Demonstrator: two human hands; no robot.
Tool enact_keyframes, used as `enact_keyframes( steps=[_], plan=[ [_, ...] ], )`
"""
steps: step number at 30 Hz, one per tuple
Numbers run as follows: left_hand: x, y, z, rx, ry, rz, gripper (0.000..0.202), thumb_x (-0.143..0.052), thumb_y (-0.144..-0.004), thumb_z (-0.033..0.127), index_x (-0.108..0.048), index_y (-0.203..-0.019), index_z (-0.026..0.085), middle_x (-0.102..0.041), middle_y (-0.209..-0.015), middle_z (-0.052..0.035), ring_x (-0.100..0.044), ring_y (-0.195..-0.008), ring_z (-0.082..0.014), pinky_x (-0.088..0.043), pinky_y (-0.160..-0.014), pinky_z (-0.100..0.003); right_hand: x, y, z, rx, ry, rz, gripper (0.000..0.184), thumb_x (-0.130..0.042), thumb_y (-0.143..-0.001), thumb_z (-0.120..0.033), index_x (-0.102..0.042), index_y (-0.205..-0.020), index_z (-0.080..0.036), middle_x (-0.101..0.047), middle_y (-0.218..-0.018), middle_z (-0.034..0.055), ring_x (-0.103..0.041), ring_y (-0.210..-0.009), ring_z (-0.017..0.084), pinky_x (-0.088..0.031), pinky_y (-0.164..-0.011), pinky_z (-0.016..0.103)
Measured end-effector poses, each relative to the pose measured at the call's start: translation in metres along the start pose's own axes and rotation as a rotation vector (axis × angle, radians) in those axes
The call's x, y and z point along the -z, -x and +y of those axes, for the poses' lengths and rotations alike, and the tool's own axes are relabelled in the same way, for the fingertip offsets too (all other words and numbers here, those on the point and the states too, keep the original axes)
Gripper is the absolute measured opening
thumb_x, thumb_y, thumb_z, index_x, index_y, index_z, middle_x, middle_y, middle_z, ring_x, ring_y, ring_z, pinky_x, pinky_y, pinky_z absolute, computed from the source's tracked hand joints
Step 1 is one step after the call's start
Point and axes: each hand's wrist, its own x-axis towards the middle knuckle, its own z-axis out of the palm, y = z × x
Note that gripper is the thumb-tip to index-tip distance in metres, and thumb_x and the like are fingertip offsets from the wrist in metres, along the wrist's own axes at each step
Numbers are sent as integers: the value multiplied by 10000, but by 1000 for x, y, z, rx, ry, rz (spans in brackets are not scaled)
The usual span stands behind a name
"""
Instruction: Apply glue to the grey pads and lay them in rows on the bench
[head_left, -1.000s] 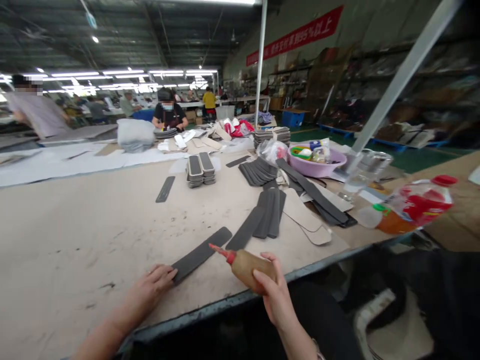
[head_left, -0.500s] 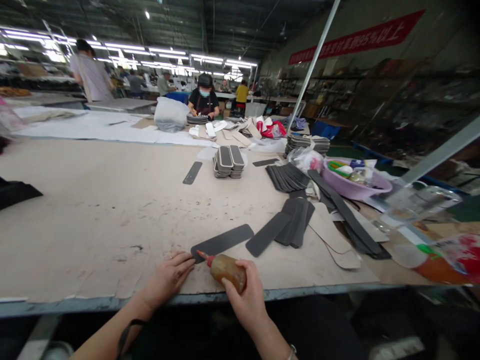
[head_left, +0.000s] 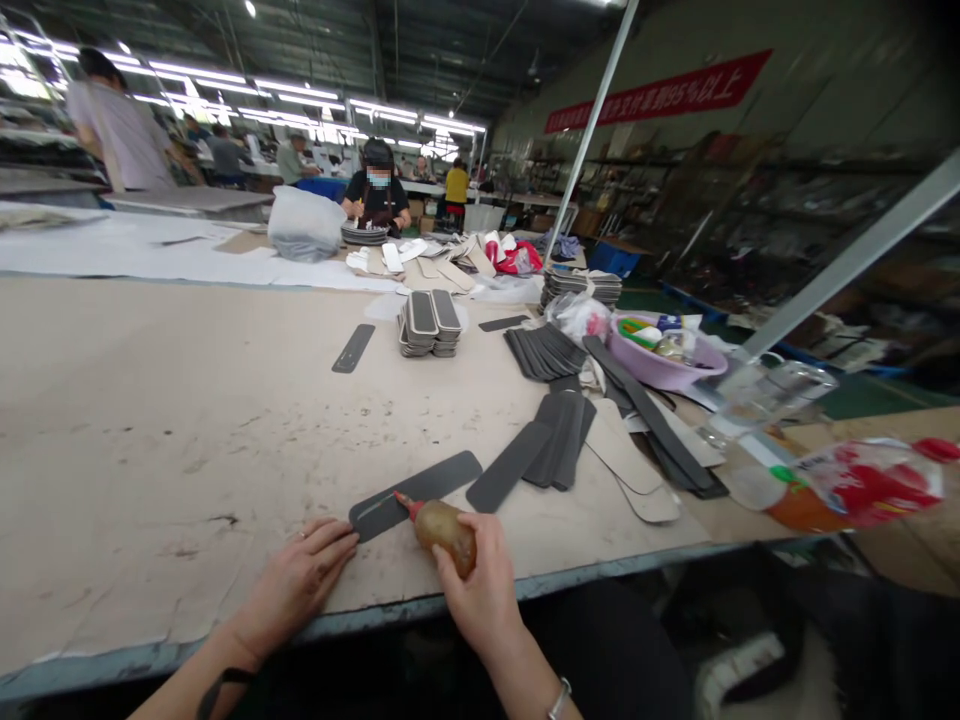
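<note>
My right hand is wrapped round a squeeze bottle of brownish glue with a red nozzle. The nozzle tip touches, or sits just over, a dark grey strip with rounded ends lying slantwise on the table. A thin shiny line of glue runs along the strip's left part. My left hand lies flat, fingers stretched out, with its fingertips at the strip's left end. Right of this strip, another grey strip overlaps a fanned pile of grey strips.
Beige pieces lie right of the pile. Farther back stand stacked pale-edged pieces and a lone grey strip. A purple basin, a clear jar and a red-labelled bottle line the right side. A co-worker sits opposite.
The nozzle has moved right along the strip from near its left end, and a line of glue now shows behind it. My left hand stays at the strip's end. The whole view has shifted.
</note>
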Motion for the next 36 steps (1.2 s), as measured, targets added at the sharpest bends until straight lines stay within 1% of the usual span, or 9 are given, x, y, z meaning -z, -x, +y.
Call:
enact_keyframes(
  steps=[4,8,14,17,20,23,27,29,36],
  plan=[
    [-6,3,-8,-22,-10,36,299,-435,-930,331,-714,-1015,259,-717,-1024,-35,-641,-986,-172,-540,-889,-274,9,-8,14,-27,82,66,304,-576,-795,-158,-484,-1080,-215,-523,-969,75,-548,-892,236,-507,-782,390],
    [-6,1,-9,-31,-34,67,292,-456,-921,375,-716,-986,260,-727,-997,-20,-657,-945,-171,-547,-854,-252,18,-15,28,-57,167,123,282,-566,-819,-194,-480,-1088,-207,-511,-986,82,-543,-914,243,-505,-801,408],
    [-6,0,-8,-59,-76,70,274,-456,-919,347,-703,-991,254,-727,-996,-12,-665,-931,-167,-545,-855,-251,28,-25,45,-81,256,226,266,-566,-853,-275,-488,-1093,-189,-528,-987,104,-545,-931,269,-492,-798,437],
    [-8,1,-9,-43,-64,67,268,-471,-911,351,-703,-997,248,-725,-999,-20,-664,-931,-168,-541,-855,-248,31,-28,49,-84,277,279,270,-573,-852,-316,-506,-1077,-183,-534,-984,109,-548,-927,276,-493,-777,434],
    [-8,1,-8,-11,-51,53,273,-478,-907,374,-703,-995,246,-724,-999,-26,-661,-941,-174,-535,-874,-258,35,-25,44,-87,234,291,280,-595,-841,-327,-507,-1066,-185,-542,-971,101,-550,-918,272,-487,-785,434],
    [-5,-1,-5,24,-33,32,278,-472,-912,378,-700,-991,240,-721,-992,-33,-655,-946,-176,-535,-878,-267,35,-17,30,-98,130,248,293,-619,-824,-310,-509,-1071,-195,-550,-968,85,-554,-908,262,-479,-794,418],
    [-1,-2,1,22,2,-2,275,-448,-929,315,-702,-1006,247,-716,-999,-30,-644,-965,-165,-536,-871,-262,26,-1,8,-120,-27,106,310,-633,-803,-247,-509,-1086,-217,-552,-984,64,-566,-884,238,-485,-768,373],
    [0,-2,3,29,-1,-20,279,-442,-933,291,-700,-1029,245,-713,-1007,-35,-637,-979,-162,-535,-875,-262,20,6,-1,-107,-82,40,327,-640,-784,-202,-512,-1084,-228,-557,-991,57,-568,-896,236,-482,-787,371],
    [0,1,4,43,-12,-47,284,-441,-934,274,-696,-1053,234,-708,-1028,-42,-632,-989,-162,-533,-888,-276,7,18,-19,-52,-139,-100,387,-635,-742,-118,-503,-1084,-243,-555,-974,49,-571,-891,230,-486,-801,371]
  ],
)
